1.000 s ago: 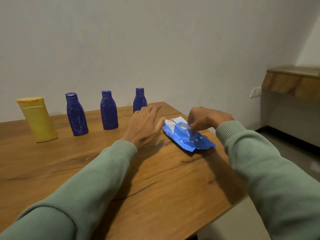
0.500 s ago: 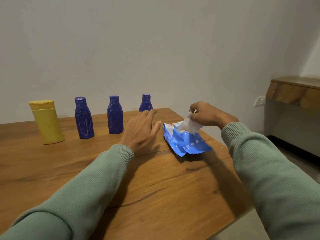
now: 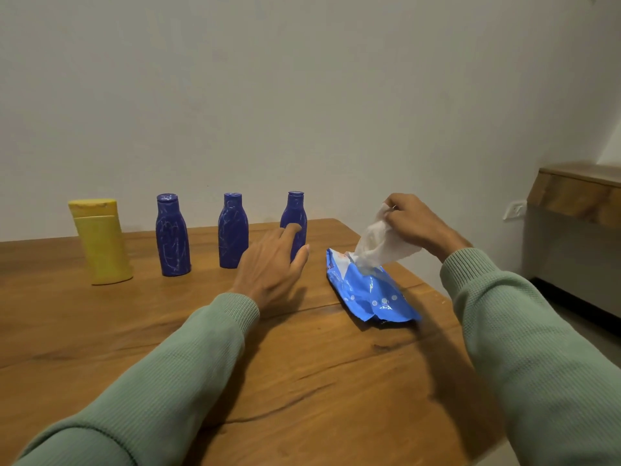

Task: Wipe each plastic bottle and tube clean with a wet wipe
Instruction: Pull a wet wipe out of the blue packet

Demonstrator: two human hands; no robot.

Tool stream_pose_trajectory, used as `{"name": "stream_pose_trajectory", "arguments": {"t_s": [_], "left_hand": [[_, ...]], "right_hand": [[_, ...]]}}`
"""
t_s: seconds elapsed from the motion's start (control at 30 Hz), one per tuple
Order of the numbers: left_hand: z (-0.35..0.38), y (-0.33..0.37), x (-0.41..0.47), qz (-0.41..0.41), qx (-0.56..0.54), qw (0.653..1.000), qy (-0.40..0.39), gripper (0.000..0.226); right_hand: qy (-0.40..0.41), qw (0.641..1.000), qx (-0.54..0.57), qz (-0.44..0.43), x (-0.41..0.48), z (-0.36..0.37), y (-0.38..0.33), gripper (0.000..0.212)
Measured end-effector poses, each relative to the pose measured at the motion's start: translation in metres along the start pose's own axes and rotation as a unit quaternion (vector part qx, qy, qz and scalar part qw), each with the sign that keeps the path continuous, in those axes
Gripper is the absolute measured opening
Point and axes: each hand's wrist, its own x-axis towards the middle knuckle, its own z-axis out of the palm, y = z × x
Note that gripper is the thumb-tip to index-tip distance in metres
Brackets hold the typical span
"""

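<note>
A wooden bench [image 3: 336, 381] with visible grain fills the lower frame. A plain pale wall [image 3: 302, 95] stands behind it. At right: a wooden ledge [image 3: 578, 193], a white socket [image 3: 514, 209], dark skirting [image 3: 578, 306] and grey floor [image 3: 588, 334].

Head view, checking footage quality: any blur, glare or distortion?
Head view: sharp overall, the wipe slightly soft; a faint sheen on the pack; soft shadows on the table; wide-angle warp likely tilts the yellow bottle leftward.

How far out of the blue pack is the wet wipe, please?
Partly out: the right hand pinches the wet wipe, whose lower end is inside the blue pack.
</note>
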Motion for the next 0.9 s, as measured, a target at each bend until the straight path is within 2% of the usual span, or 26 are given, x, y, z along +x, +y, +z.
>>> {"name": "stream_pose_trajectory", "arguments": {"t_s": [0.17, 0.27, 0.37, 0.47, 0.57, 0.9], "left_hand": [[0.005, -0.006, 0.004, -0.047, -0.015, 0.999, -0.002, 0.047], [0.01, -0.01, 0.006, -0.085, -0.038, 0.996, -0.014, 0.046], [0.015, -0.015, 0.008, -0.121, -0.08, 0.989, -0.025, 0.045], [0.021, -0.02, 0.008, -0.151, -0.105, 0.982, -0.03, 0.049], [0.029, -0.027, 0.009, -0.17, -0.114, 0.978, -0.031, 0.057], [0.033, -0.038, 0.022, -0.224, -0.199, 0.952, -0.06, 0.072]], "right_hand": [[0.025, 0.995, 0.095, 0.036, 0.007, 0.01, -0.01, 0.017], [0.01, 0.989, 0.142, 0.05, 0.006, 0.016, -0.018, 0.013], [-0.01, 0.982, 0.174, 0.072, 0.007, 0.021, -0.024, 0.02], [0.017, 0.982, 0.168, 0.082, 0.012, 0.027, -0.025, 0.032], [0.043, 0.985, 0.146, 0.085, 0.016, 0.035, -0.024, 0.036], [0.121, 0.979, 0.136, 0.094, 0.02, 0.065, -0.022, 0.011]]}}
